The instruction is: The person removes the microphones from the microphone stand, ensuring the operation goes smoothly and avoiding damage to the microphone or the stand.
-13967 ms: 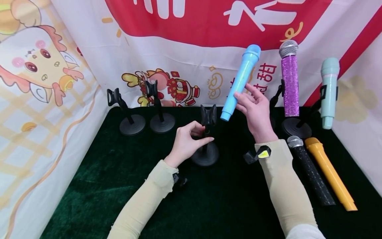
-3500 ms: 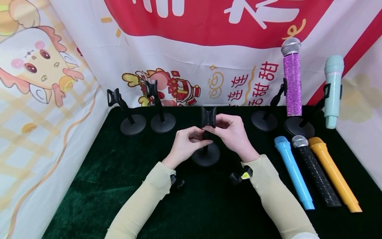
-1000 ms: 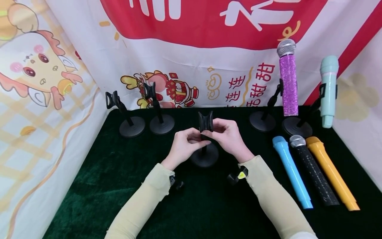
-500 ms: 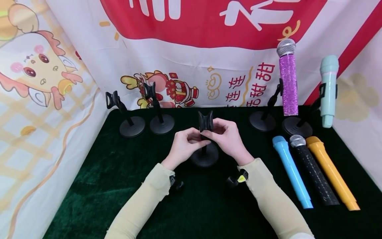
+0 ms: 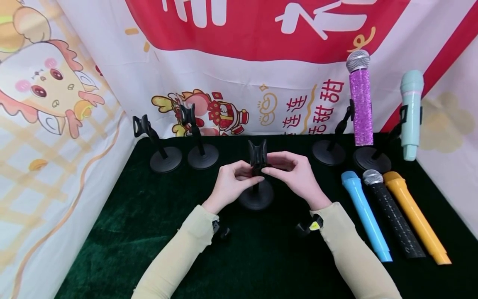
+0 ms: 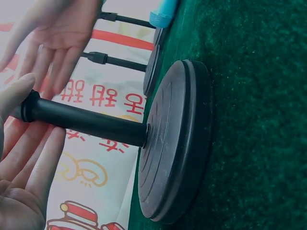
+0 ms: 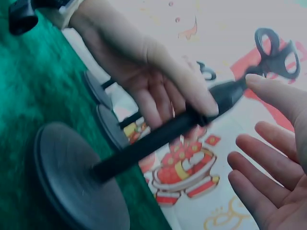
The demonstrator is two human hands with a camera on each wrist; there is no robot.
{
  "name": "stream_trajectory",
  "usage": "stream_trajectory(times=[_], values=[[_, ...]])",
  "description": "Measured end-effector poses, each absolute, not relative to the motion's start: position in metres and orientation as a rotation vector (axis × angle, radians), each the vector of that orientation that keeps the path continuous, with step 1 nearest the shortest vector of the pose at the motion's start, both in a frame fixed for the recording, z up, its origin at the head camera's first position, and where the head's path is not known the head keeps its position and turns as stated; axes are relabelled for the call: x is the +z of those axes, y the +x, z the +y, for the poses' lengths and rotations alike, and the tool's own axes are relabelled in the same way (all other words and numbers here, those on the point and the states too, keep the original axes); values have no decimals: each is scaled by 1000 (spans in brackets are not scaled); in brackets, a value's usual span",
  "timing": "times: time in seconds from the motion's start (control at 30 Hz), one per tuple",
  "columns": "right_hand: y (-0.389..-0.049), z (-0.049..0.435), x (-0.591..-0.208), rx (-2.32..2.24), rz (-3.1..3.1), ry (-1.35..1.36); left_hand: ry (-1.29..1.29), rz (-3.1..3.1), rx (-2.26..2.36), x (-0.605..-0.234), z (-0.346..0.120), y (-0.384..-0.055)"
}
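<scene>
A black desktop microphone stand (image 5: 257, 197) stands upright before me, its cradle-shaped clip (image 5: 257, 153) on top. My left hand (image 5: 232, 185) grips the upper part of its pole between thumb and fingers, at the collar in the right wrist view. On the other side is my right hand (image 5: 296, 174). Its thumb tip is right at the narrow neck below the clip, while the other fingers (image 7: 268, 165) spread loosely apart from the pole. The round base (image 6: 168, 143) sits on the green cloth (image 6: 259, 120).
Two bare stands (image 5: 203, 155) are at the back left. At the back right, stands hold a purple glittery microphone (image 5: 361, 106) and a mint microphone (image 5: 411, 114). Blue (image 5: 366, 216), black (image 5: 393, 214) and yellow (image 5: 416, 218) microphones lie side by side on the right.
The blue microphone, in my right hand at first, now lies beside the black one. My right hand pinched below the clip, then loosened and drew slightly right. My left hand keeps its grip.
</scene>
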State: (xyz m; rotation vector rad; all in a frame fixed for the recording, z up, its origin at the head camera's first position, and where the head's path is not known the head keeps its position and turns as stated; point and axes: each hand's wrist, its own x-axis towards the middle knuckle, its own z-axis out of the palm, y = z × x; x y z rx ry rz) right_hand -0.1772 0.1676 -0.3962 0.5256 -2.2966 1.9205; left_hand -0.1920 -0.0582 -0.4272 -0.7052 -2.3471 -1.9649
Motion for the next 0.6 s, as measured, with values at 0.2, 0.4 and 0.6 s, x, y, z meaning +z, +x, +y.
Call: stream_trajectory(times=[0.2,0.4,0.6], values=[[-178,188,-408,1866,-2330,351,-711,-2363,-1923,-426,-58,-192],[-180,210,-417,1875,-2289,213,-720,-2359,-1910,-428,-58,-192],[-186,236,-421,1885,-2194,27,-750,-2330,-1889,-428,-57,-191]])
